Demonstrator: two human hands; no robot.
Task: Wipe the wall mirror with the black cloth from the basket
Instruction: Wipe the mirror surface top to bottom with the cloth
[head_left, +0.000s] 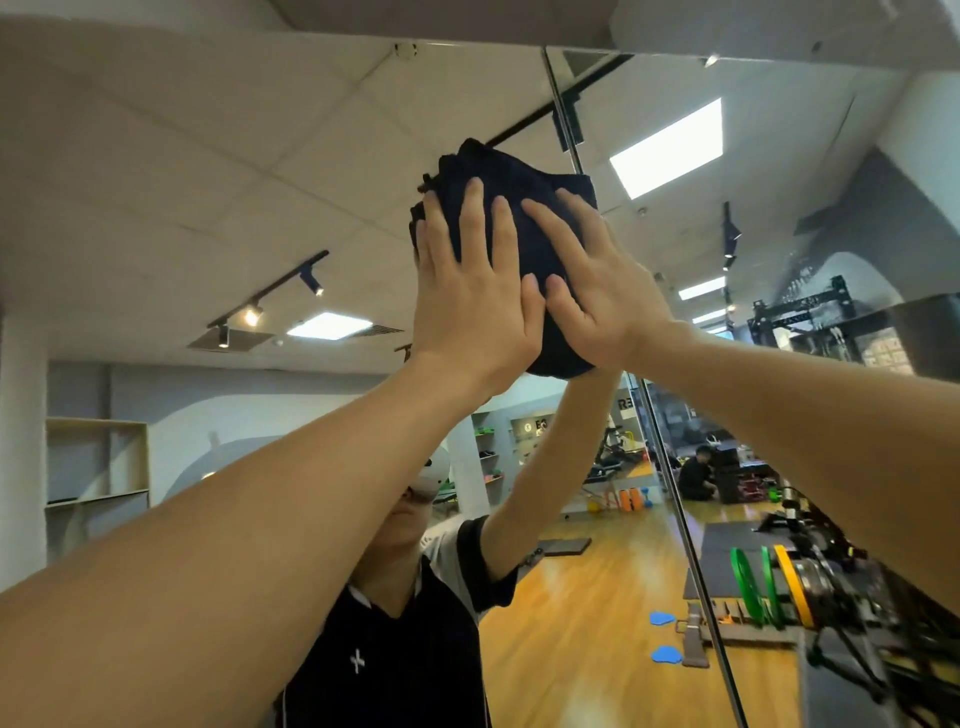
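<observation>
Head view, item by item, placed against the black cloth (524, 208). Left hand (470, 306): flat on the cloth's left half, fingers straight and spread wide, pressing the fabric to the glass. Right hand (597, 291): flat on the cloth's right half, fingers straight and fanned up-left, thumb lying beside the left hand's thumb; it too presses and grips nothing. Both forearms rise to the cloth from the lower corners. Black cloth: bunched into a thick pad, held high on the wall mirror (311, 171), its top and bottom edges showing past the hands. Wall mirror: directly behind the cloth; a vertical panel seam (670, 467) runs just right of the cloth. Reflected below the cloth: the person's dark shirt (405, 649) and raised arms. Reflected below and right of the cloth: wooden floor (587, 623), green weight plates (748, 582), blue floor markers (662, 618).
</observation>
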